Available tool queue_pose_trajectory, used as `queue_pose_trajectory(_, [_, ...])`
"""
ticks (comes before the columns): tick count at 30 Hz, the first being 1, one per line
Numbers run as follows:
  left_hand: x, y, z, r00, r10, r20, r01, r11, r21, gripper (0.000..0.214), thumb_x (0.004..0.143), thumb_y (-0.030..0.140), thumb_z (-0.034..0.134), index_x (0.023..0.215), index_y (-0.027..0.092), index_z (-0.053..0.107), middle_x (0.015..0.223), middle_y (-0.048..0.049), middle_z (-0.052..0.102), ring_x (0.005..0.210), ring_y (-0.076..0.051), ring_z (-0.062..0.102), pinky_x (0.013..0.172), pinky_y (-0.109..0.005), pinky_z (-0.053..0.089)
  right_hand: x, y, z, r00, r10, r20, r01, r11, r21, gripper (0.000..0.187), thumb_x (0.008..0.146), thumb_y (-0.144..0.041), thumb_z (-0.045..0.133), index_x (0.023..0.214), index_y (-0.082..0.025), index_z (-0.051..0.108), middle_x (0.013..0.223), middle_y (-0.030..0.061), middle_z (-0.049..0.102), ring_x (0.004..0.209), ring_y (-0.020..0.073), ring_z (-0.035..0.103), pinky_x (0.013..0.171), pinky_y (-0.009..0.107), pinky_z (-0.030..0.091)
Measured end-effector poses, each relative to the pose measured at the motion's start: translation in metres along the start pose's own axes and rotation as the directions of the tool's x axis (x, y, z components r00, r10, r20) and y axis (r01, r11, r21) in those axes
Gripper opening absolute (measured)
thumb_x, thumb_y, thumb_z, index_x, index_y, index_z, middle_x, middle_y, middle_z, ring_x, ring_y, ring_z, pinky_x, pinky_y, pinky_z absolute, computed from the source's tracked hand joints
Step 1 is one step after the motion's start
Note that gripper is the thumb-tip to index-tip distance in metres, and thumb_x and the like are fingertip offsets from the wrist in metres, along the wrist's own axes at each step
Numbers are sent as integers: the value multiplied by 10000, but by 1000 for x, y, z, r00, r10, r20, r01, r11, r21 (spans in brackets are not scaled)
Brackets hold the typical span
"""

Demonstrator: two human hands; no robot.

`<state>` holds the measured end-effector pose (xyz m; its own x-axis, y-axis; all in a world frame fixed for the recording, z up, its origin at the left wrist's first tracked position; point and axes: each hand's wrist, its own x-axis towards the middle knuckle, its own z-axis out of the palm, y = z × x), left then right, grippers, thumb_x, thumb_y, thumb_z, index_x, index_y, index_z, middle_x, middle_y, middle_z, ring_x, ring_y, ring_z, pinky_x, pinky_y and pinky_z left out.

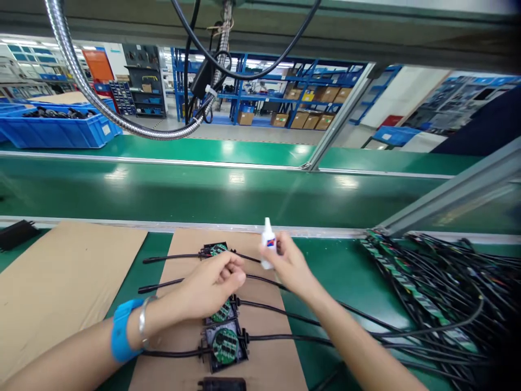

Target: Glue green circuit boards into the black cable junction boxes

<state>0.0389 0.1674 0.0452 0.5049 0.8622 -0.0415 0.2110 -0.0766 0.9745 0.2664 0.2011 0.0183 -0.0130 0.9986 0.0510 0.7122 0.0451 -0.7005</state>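
My right hand grips a small white glue bottle, upright with its narrow nozzle pointing up. My left hand is closed, its fingers curled toward the thumb above the row of parts; whatever may be in them is hidden. Under and around it lie several black housings with round green circuit boards in them. Black cables run out of the housings to both sides. My left hand and forearm cover part of the row. Cardboard lies beneath the housings.
Tangled black cables with a strip of boards are heaped at the right. Another cardboard sheet and a black case lie left. A metal hose hangs overhead. Beyond the green bench stand a blue bin and shelves.
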Motion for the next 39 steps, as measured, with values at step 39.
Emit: queue_pose_trajectory(39, [-9,-21,0,989,122,-89,-148,907,-394,399,884,522,592,962,134,546,818,-34,593,669,-118,594,625,-239,524,-37,-56,35,886,-458,67,376,798,471,189,919,-316,539,780,-188,532,753,8,558,659,124,549,619,254,440])
